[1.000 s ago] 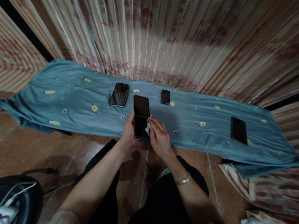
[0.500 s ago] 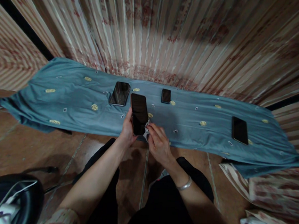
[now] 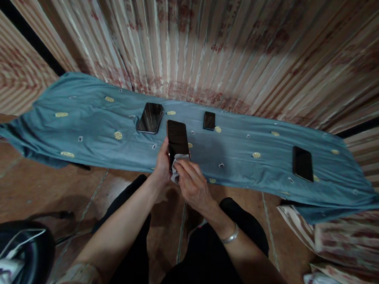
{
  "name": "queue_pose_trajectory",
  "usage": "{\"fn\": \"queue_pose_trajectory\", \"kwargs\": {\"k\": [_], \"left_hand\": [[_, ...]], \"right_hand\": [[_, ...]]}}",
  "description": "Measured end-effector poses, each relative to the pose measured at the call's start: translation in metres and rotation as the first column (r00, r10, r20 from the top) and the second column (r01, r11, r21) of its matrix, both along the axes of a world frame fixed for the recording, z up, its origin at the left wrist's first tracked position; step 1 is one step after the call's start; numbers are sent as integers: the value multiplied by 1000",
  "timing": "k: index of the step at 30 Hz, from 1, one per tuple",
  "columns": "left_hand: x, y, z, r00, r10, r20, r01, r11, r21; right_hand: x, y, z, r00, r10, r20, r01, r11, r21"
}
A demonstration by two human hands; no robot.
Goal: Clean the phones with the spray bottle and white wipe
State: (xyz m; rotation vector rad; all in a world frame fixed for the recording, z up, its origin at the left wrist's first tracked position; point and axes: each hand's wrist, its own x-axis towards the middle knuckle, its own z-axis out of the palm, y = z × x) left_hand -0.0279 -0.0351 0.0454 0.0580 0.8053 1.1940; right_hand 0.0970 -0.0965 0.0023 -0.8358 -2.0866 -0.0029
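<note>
My left hand (image 3: 163, 163) is wrapped round a black smartphone (image 3: 178, 137), holding it tilted over the front edge of the blue cloth. Pinched in the fingers of my right hand (image 3: 195, 186) is a crumpled pale wipe (image 3: 177, 166), which lies against the lower part of the phone's dark screen. The phone's bottom right corner is hidden behind the wipe and my right fingers. Just beyond, to the left, a second dark phone (image 3: 150, 118) rests on the cloth.
Blue patterned cloth (image 3: 91, 124) covers the long surface before me. On it lie a small black square object (image 3: 209, 120) and a dark phone (image 3: 303, 164) far right. A striped curtain (image 3: 191, 45) hangs behind. A black round container (image 3: 34, 252) with a power strip stands lower left.
My right hand has moved the wipe leftward from the phone's right edge onto the lower screen. My left hand still holds the phone in nearly the same place.
</note>
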Motion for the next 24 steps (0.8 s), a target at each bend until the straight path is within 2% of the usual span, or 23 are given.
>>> {"fn": "queue_pose_trajectory", "kwargs": {"k": [6, 13, 17, 21, 24], "left_hand": [[-1, 3, -1, 995, 100, 5, -100, 994, 48], [-3, 3, -12, 999, 36, -33, -33, 997, 70], [2, -1, -4, 1000, -7, -28, 8, 999, 34], [5, -2, 6, 1000, 2, -16, -2, 1000, -16], [4, -1, 7, 999, 36, 2, -36, 999, -6]], "right_hand": [[7, 5, 0, 998, -54, 23, 53, 998, 35], [7, 3, 1, 999, -39, 37, 39, 999, -2], [4, 2, 0, 1000, 2, 20, -2, 1000, -7], [4, 3, 0, 1000, 6, 3, -6, 1000, 14], [7, 6, 0, 1000, -24, 14, 24, 1000, 20]]}}
